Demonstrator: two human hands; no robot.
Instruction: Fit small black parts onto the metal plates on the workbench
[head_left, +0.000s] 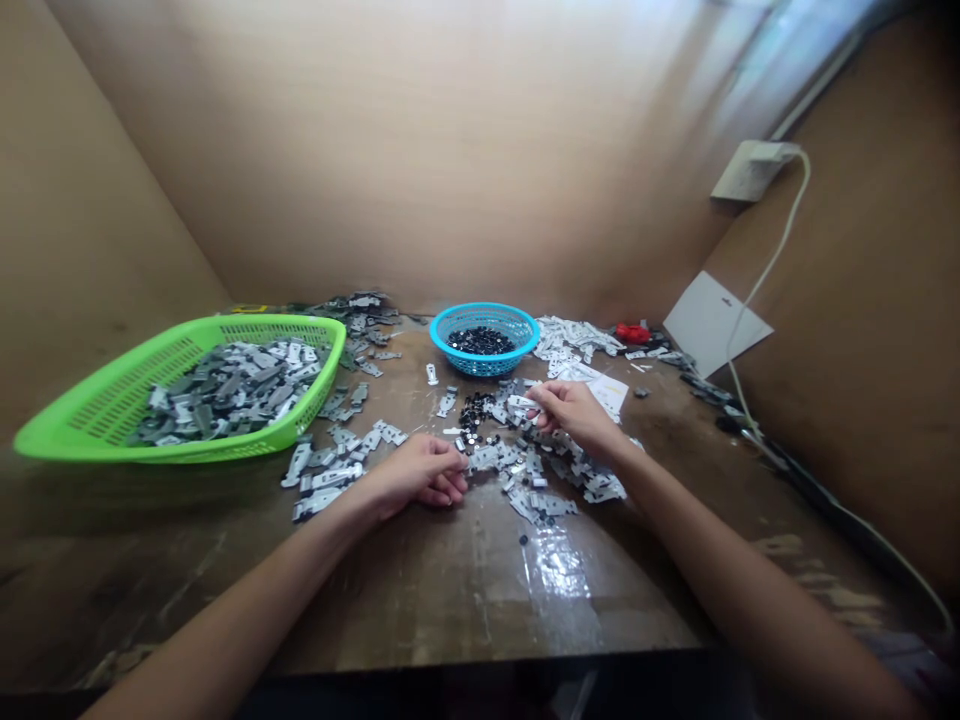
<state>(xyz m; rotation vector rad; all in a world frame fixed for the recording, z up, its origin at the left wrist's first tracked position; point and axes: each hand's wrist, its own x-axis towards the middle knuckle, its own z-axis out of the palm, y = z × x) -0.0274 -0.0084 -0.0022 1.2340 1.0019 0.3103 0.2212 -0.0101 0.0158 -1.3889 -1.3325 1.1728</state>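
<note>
My left hand (420,472) rests on the tabletop with its fingers curled in, pinching something too small to make out. My right hand (574,412) hovers over a heap of small grey and white flat parts (540,480) and pinches one white part (523,402) between thumb and fingers. A small pile of tiny black round pieces (472,412) lies between the two hands. Behind them stands a blue basket (484,327) holding more black pieces.
A green basket (90,415) full of grey parts sits at the left. More loose parts (345,470) lie beside it and at the back (577,335). A red object (632,332), a white card (712,322) and a white cable (765,265) are at the right wall.
</note>
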